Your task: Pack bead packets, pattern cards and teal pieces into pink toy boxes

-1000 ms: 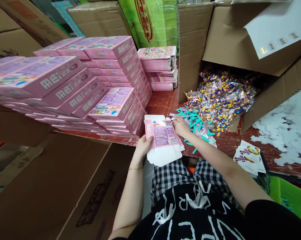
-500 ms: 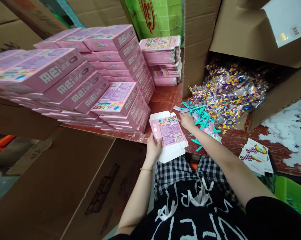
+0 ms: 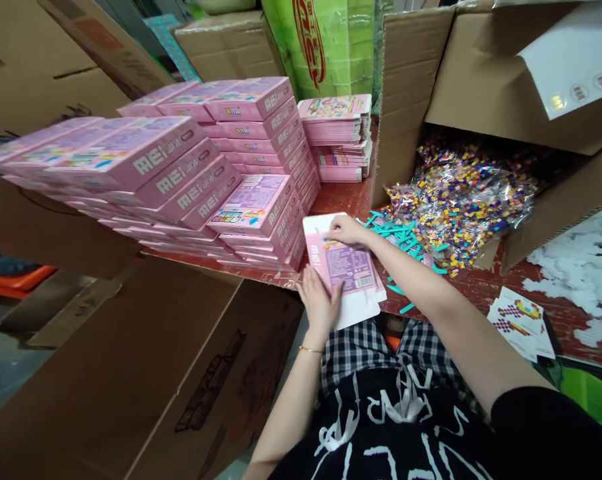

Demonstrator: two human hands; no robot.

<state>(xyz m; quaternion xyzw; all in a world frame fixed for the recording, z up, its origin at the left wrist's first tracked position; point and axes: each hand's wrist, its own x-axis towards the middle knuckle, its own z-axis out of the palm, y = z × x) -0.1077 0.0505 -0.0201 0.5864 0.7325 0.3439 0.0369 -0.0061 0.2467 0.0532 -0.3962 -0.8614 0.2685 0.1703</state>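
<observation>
A flattened pink box (image 3: pixel 351 268) with white flaps lies at the table's front edge, partly over my lap. My left hand (image 3: pixel 321 300) rests on its left side, fingers spread and thumb on top, holding it. My right hand (image 3: pixel 348 231) is over the box's far end, fingers pressed together at the white flap; whatever they pinch is too small to make out. Just right of the box lies a heap of teal plastic pieces (image 3: pixel 403 240).
Filled pink boxes (image 3: pixel 165 157) are stacked at the left, with flat pink boxes (image 3: pixel 335 130) behind. An open carton (image 3: pixel 405 100) holds bags of coloured bricks (image 3: pixel 465 193). Printed cards (image 3: pixel 521 320) and white pieces (image 3: pixel 581 287) lie at the right.
My right hand has moved left from the teal pieces to the box's far end. My left hand's fingers have spread along the box's left edge. The view has shifted slightly.
</observation>
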